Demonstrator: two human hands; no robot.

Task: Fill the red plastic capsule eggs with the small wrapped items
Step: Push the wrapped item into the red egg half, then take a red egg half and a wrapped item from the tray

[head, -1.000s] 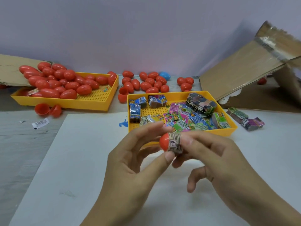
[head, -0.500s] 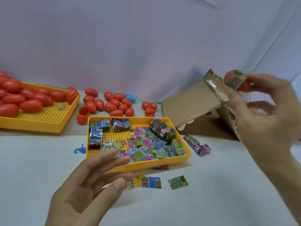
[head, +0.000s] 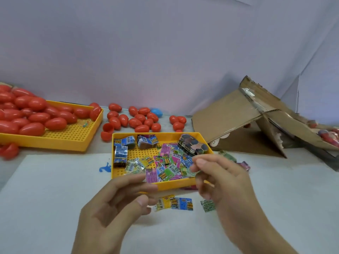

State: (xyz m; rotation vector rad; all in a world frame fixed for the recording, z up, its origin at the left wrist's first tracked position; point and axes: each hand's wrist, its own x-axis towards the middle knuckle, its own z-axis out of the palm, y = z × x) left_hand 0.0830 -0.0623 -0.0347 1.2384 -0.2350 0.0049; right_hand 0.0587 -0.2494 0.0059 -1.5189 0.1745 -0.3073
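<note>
Back from the cardboard box (head: 238,114), right hand (head: 225,182) seemingly empty, left hand (head: 117,204) loose and empty too: filled egg delivered, next wrapped packet (head: 166,202) due.

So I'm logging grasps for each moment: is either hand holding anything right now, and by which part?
Nothing is held. The left hand and the right hand both hover with loosely curled fingers, empty.

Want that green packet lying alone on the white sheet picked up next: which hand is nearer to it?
Right. The right hand hovers just above and beside the green packet; the left hand is further left, beyond the yellow and blue packets.
</note>
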